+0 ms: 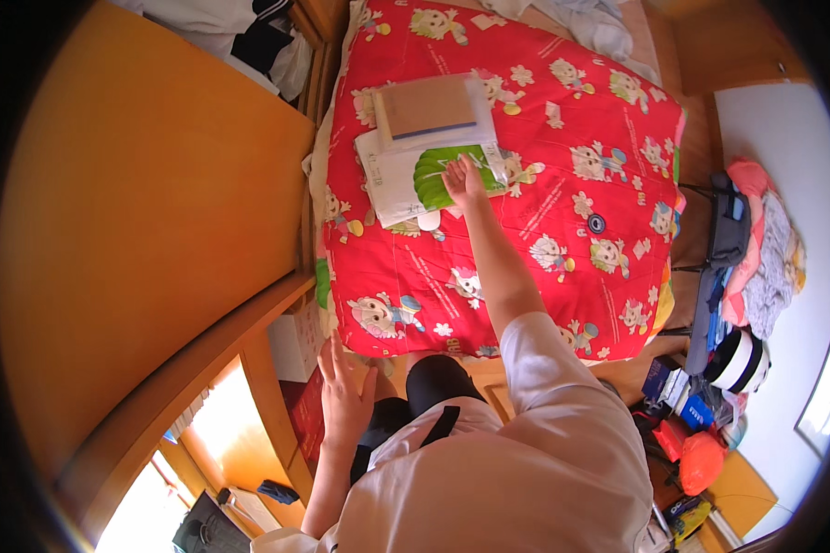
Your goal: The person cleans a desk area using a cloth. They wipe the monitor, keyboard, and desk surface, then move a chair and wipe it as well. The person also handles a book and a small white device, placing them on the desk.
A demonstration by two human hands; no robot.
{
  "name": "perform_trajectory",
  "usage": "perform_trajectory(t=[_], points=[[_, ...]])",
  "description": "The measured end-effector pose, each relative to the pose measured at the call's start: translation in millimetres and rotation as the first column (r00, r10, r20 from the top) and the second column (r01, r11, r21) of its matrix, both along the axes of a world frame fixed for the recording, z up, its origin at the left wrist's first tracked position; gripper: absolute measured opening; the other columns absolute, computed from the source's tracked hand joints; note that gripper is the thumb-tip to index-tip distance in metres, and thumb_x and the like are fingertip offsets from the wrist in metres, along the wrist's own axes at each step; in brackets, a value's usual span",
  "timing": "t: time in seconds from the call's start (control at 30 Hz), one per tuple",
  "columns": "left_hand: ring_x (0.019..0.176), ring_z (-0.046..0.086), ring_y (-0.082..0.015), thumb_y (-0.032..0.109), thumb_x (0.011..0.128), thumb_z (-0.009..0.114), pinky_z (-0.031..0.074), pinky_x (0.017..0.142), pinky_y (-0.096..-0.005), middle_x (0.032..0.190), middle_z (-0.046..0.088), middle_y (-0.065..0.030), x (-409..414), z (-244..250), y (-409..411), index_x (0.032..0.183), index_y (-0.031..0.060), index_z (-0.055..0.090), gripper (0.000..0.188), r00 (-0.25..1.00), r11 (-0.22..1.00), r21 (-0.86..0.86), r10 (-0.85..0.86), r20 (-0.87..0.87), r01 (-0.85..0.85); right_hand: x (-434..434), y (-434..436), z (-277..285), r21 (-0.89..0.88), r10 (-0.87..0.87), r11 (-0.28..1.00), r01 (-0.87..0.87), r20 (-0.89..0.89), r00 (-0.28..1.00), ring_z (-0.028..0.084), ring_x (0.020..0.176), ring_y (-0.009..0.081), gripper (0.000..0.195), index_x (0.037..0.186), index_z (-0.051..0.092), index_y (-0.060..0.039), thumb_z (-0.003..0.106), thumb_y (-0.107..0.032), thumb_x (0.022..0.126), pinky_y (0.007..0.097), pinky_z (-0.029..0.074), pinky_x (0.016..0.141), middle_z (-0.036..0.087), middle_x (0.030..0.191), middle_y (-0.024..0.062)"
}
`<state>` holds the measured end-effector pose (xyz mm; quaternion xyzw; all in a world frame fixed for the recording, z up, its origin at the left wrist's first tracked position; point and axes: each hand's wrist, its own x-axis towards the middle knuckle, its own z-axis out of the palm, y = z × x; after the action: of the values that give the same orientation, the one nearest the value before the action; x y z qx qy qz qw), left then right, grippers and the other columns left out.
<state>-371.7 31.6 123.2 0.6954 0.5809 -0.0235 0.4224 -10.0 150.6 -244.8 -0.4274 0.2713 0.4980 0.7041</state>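
Note:
A red quilt (415, 269) with a cartoon pattern covers the bed. My right hand (463, 181) reaches over the right end of a white and green printed packet (394, 180), palm partly up and fingers loosely bent; whether it touches the packet is unclear. A brown notebook or folder (432, 107) in a clear plastic sleeve overlaps the packet's far side. Just below the packet lies a small white object (429, 220), and a dark round disc (596, 223) rests further right. My left hand (346, 394), fingers apart and holding nothing, hangs near the bed's lower left corner.
A large orange wooden panel (159, 180) stands at the left, with clothes (200, 17) in the space behind it. Right of the bed, a chair carries a pile of clothes (768, 263). Bags, including an orange plastic bag (701, 462), and boxes crowd the lower right. A white box (295, 345) stands near my left hand.

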Motion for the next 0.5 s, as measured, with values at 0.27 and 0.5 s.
perform_trajectory(t=[0.27,0.5], points=[[0.117,0.05,-0.0463,0.018,0.088,0.063,0.047,0.093,-0.0492,0.138,0.038,-0.0265,7,-19,11,0.145,0.0005,0.03,0.068,0.957,0.984,0.0,-0.174,-0.234,0.179,10,117,-11,-0.69,0.105,0.722,-0.054,0.032,0.994,0.063,0.088,0.0211,0.065,0.118,0.057,-0.0027,0.081,-0.046,0.074,0.0363,0.052,0.076,0.065,0.099,0.0089],[0.113,0.054,-0.0434,0.017,0.087,0.064,0.048,0.091,-0.0484,0.135,0.041,-0.0252,9,-32,16,0.142,0.0012,0.035,0.064,0.928,0.968,0.008,-0.239,-0.287,0.252,10,146,12,-0.781,0.089,0.624,-0.015,0.052,0.995,0.064,0.096,0.0294,0.079,0.121,0.05,0.0077,0.083,-0.045,0.071,0.0392,0.052,0.082,0.064,0.11,0.017]])
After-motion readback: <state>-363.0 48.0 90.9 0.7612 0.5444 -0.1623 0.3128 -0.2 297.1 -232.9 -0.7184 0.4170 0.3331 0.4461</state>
